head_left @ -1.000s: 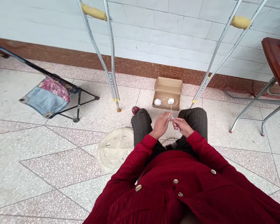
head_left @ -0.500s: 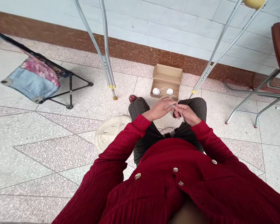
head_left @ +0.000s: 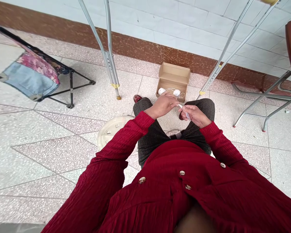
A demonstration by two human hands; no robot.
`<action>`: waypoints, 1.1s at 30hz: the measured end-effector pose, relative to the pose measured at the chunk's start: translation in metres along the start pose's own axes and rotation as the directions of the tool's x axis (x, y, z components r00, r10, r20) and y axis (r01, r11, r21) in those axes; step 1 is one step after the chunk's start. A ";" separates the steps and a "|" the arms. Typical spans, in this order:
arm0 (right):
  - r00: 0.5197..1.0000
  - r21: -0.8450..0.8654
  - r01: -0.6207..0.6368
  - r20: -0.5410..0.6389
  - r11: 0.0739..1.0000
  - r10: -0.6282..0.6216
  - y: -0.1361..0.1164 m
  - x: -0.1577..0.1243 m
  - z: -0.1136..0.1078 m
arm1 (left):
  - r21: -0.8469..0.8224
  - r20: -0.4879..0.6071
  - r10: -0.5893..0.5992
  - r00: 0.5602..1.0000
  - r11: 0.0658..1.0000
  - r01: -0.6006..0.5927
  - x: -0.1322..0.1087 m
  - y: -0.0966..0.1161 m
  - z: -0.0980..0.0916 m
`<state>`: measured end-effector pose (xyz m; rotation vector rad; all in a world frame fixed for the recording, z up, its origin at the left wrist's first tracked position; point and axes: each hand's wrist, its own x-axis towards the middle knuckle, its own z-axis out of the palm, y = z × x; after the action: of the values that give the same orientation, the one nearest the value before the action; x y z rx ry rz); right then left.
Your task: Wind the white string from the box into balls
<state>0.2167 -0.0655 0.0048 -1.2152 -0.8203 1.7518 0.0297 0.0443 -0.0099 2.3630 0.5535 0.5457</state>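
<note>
My left hand (head_left: 163,105) is over my lap with its fingers pinched together at one end of a small white yarn piece (head_left: 180,105). My right hand (head_left: 195,115) grips the same piece between thumb and fingers, and a pale bit of it hangs below them. Whether a hook or needle is in it I cannot tell. Beyond my hands, an open cardboard box (head_left: 172,76) stands on the floor. Inside lie two white yarn balls, the right ball (head_left: 176,93) in plain view and the left ball (head_left: 161,91) partly behind my left hand. Loose white yarn loops beside the right one.
Two metal crutches, a left crutch (head_left: 111,66) and a right crutch (head_left: 214,72), lean at the tiled wall. A folding stool (head_left: 31,79) stands far left, and a chair (head_left: 264,97) far right. Beside my left leg is a round cream plastic stool (head_left: 104,132).
My left hand has shifted slightly left, so the hands are a little farther apart and more of the white piece shows between them. The left hand now covers part of the left yarn ball.
</note>
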 end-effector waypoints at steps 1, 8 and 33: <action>1.000 0.004 0.002 0.020 1.000 -0.002 -0.002 -0.001 0.001 | 0.019 -0.009 0.002 1.000 1.000 -0.002 0.000 0.000 -0.002; 0.995 -0.101 0.060 0.079 0.993 -0.052 -0.005 -0.007 0.003 | 0.143 -0.023 0.004 1.000 0.990 -0.001 0.001 -0.002 -0.012; 0.993 -0.166 0.112 0.055 0.980 -0.105 -0.010 -0.003 0.003 | -0.245 -0.062 -0.237 0.969 0.945 0.216 -0.016 -0.005 0.022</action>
<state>0.2174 -0.0641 0.0159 -1.2191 -1.0611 1.6536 0.0265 0.0284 -0.0330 2.0246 0.7478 0.5811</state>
